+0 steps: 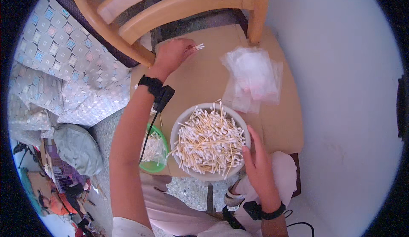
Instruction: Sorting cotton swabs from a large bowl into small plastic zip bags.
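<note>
Swabs of white cotton on thin wooden sticks (208,141) fill a round pale-grey bowl (205,178); the left hand (174,53), at its eleven o'clock, pinches a few; the right hand's (258,166) loosely open grip touches its three-o'clock rim.

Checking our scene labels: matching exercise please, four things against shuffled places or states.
1. Left hand
2. Right hand
3. Plastic bags
4. Green bowl

A. Beyond the pale bowl, toward the right, in a pile
B. Holding cotton swabs
C. Just left of the pale bowl
D. At the pale bowl's right edge

Pairs: 1-B, 2-D, 3-A, 4-C
</note>
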`<move>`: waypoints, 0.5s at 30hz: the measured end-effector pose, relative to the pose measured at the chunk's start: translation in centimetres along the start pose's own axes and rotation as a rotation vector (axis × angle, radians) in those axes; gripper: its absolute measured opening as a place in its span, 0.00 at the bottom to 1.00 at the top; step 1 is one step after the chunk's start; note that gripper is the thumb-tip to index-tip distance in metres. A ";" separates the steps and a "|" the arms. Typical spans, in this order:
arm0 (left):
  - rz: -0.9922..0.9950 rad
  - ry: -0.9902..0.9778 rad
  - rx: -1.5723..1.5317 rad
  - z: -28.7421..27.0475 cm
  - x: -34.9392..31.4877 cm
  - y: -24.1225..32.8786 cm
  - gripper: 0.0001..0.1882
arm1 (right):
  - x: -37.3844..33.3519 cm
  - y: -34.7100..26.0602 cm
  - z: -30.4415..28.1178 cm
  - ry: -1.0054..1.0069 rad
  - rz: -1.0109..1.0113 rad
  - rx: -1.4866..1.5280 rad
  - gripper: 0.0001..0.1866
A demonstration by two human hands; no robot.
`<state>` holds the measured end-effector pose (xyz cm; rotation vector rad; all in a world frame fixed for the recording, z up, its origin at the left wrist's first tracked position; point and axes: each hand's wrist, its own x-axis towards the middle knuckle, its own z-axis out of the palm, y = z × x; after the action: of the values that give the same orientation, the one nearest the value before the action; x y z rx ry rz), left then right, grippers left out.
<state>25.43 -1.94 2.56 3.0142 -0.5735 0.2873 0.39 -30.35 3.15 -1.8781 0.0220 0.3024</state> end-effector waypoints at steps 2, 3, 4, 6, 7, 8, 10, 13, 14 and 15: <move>0.051 -0.067 -0.257 -2.6 -0.7 2.2 0.13 | 0.0 -0.1 0.0 -0.003 -0.008 0.002 0.25; 0.079 -0.075 -0.347 -4.4 -1.6 4.3 0.13 | 0.1 0.1 -0.1 0.005 -0.010 0.002 0.25; 0.105 -0.081 -0.433 -6.5 -2.9 6.5 0.12 | 0.2 0.2 -0.1 0.012 -0.016 0.005 0.25; 0.173 -0.086 -0.404 -9.2 -6.0 9.8 0.11 | 0.3 0.5 -0.1 0.028 -0.046 -0.014 0.25; 0.174 -0.081 -0.406 -10.3 -7.3 11.1 0.11 | 0.5 0.6 0.0 0.048 -0.081 -0.031 0.25; 0.192 -0.174 -0.441 -11.4 -8.7 12.3 0.11 | 0.6 0.9 0.1 0.043 -0.086 -0.030 0.25; 0.193 -0.265 -0.467 -12.6 -10.7 13.6 0.11 | 1.0 1.8 0.4 0.075 -0.154 -0.049 0.25; 0.219 -0.366 -0.331 -12.0 -12.4 14.6 0.11 | 1.7 2.9 0.3 0.070 -0.203 -0.009 0.27; 0.312 -0.192 -0.350 -11.1 -12.8 14.8 0.11 | 1.9 3.3 0.3 0.070 -0.210 -0.010 0.27; 0.409 -0.020 -0.370 -10.6 -13.1 15.0 0.12 | 2.0 3.7 0.4 0.116 -0.168 0.028 0.28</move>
<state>6.08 -10.18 10.77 2.5292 -1.1088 0.1467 1.59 -30.93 -0.83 -1.8544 -0.0524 0.0780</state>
